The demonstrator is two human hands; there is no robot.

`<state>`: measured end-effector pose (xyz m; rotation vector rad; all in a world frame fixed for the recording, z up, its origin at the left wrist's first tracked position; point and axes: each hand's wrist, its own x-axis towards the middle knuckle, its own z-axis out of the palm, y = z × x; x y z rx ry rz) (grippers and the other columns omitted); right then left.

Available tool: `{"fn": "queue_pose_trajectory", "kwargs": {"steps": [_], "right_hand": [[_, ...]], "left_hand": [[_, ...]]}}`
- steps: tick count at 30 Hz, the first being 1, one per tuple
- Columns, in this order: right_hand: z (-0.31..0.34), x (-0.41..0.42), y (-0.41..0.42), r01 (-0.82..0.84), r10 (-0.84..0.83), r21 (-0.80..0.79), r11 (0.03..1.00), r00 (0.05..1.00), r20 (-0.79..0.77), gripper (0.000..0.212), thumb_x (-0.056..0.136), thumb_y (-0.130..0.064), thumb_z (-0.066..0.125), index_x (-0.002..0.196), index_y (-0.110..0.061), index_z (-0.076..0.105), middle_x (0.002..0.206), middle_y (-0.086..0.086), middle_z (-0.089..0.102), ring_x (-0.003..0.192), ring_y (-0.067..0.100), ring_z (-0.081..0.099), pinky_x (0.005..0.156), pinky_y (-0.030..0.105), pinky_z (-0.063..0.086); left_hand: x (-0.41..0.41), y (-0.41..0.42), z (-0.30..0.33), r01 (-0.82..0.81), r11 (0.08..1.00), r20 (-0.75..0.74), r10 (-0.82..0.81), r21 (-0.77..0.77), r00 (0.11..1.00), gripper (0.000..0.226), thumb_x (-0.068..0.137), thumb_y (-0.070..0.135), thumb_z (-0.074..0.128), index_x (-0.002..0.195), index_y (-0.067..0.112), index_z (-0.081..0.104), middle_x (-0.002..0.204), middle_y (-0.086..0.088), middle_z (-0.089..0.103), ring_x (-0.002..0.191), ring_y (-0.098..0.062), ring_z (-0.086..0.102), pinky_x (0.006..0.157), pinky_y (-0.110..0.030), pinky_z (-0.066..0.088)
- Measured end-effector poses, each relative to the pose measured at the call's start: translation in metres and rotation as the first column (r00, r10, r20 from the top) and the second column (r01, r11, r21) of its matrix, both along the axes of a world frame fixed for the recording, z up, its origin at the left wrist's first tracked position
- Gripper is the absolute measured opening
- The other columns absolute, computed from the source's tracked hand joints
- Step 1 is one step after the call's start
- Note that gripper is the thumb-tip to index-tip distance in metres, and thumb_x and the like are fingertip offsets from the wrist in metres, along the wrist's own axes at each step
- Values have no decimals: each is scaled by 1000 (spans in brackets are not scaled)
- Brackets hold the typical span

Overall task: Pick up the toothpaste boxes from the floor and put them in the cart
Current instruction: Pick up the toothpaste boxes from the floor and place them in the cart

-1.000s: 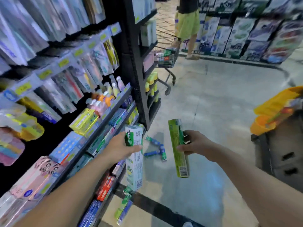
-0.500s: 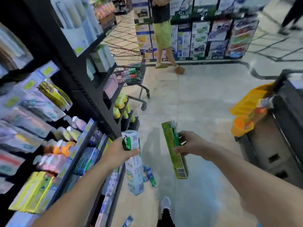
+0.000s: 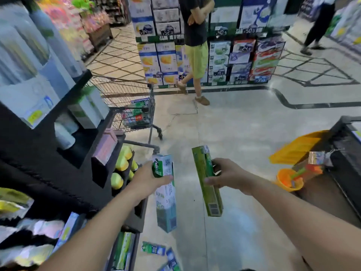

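My left hand [image 3: 148, 180] grips a white and green toothpaste box [image 3: 166, 200] near its top, held upright. My right hand [image 3: 224, 176] grips a green toothpaste box [image 3: 207, 184] at its middle, also upright. Both boxes hang over the floor. The wire shopping cart [image 3: 132, 106] stands ahead at the end of the shelving, with boxes inside it. More toothpaste boxes [image 3: 154, 248] lie on the floor near my feet at the bottom edge.
Black store shelves [image 3: 58, 153] full of goods run along the left. A dark counter [image 3: 343, 153] with a yellow basket [image 3: 297, 145] and orange tub stands right. A person in yellow shorts [image 3: 195, 55] stands by stacked cartons beyond the cart. Another person walks far right.
I have risen and moved forward along the aisle with both boxes. The cart is now much closer, and the boxes on the floor have dropped to the bottom of the view.
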<state>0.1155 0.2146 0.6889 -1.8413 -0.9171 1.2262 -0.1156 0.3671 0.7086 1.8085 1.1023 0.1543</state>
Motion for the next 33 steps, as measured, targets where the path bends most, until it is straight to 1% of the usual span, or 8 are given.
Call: {"fn": "queue_pose_trajectory", "kwargs": {"steps": [5,12,15,17,22,26,30,33], "right_hand": [[-17,77,73,-2,3,-5,1000,1000,9,40,77,-18,83,111,-14,62,103,7,63,84,21,67,67,30,57],[-7,197,187,-64,64,-9,998,998,30,45,76,-22,85,113,-13,61,106,9,62,94,25,67,77,42,61],[-1,233,242,-112,112,-12,994,993,44,53,75,-25,85,119,-12,60,108,7,62,94,25,66,76,38,61],[1,249,276,-138,140,-30,990,988,62,56,74,-27,85,121,-12,58,107,5,62,95,24,65,75,36,60],[-7,277,372,-191,195,-61,980,978,74,61,72,-27,88,122,-13,58,107,3,62,98,23,64,79,41,61],[-18,289,467,-247,259,-97,964,954,148,60,67,-38,89,117,-21,59,106,-1,62,94,21,64,79,44,60],[-15,296,570,-259,284,-143,955,936,207,67,69,-40,87,125,-22,55,106,-8,59,97,17,62,85,40,58],[-5,299,639,-270,312,-199,942,922,228,70,72,-40,85,130,-20,52,103,-12,57,97,13,61,86,37,58]], "left_hand": [[77,68,-11,4,1000,-2,-4,27,1000,30,77,32,83,95,35,59,98,15,69,90,-3,66,75,-26,53],[175,159,-6,-154,988,-47,155,23,987,29,76,32,84,95,32,63,96,14,71,86,-6,68,74,-33,58],[205,200,-1,-213,976,-50,215,32,975,39,75,35,85,106,29,62,100,12,71,88,-7,68,66,-27,54],[220,224,3,-260,966,-46,260,15,964,42,76,33,85,108,28,58,103,12,69,90,-6,66,66,-25,51],[249,301,0,-281,960,-62,280,-1,958,43,80,32,82,109,31,51,99,14,61,87,-3,57,61,-17,41],[265,383,-17,-328,943,-68,324,-59,944,37,78,33,83,101,34,54,99,15,66,89,-5,63,67,-25,53],[279,482,-31,-378,917,-50,374,-130,926,42,76,32,85,110,25,59,104,7,71,88,-9,69,76,-32,60],[287,547,-27,-417,891,-49,415,-181,908,39,77,34,84,97,36,50,102,8,68,89,-13,69,78,-37,61]]}}
